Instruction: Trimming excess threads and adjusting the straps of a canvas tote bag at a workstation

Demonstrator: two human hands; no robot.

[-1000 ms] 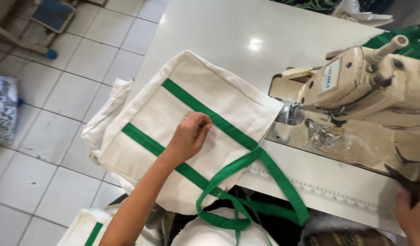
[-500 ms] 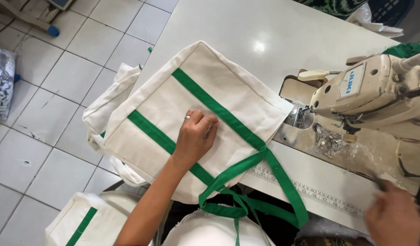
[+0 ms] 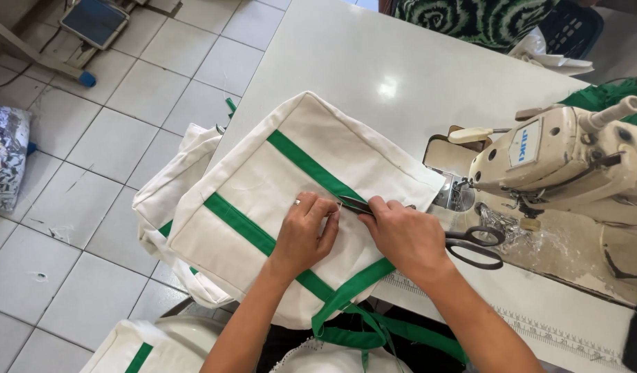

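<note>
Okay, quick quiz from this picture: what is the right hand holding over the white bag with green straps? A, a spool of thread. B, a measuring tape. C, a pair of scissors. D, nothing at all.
C: the right hand grips dark-handled scissors, their blades pointing to where the left hand pinches the white bag.

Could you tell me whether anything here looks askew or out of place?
The cream bag lies skewed, one corner overhanging the white table edge. The scissors rest beside the right hand, unheld. Loose scraps dot the floor.
</note>
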